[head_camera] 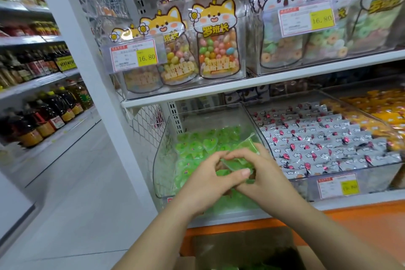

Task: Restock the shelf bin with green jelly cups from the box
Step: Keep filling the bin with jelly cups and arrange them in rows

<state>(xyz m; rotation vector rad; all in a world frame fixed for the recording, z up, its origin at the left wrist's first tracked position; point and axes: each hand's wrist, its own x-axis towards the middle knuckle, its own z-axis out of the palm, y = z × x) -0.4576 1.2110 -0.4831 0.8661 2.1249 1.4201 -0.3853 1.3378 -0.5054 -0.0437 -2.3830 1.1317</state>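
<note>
Leftmost on the lower shelf (350, 204): shelf bin (166, 138), with jelly cups (197, 144) piled inside. Over its front half, left hand (210, 180) and right hand (263, 177) side by side and touching, a few more cups gripped between them. Just right of that bin, wall to wall: bin of wrapped candies (328, 144); further right, bin of snack packets (383, 112). On the upper shelf (285, 79), directly above: bin of jelly-bean bags (219, 50) standing upright in a row, bin of ring-gummy bags (285, 46) to its right. Below the lower shelf, nearest the viewer: box (241, 243). Far left, across the aisle: oil bottles (43, 120) on shelves.
</note>
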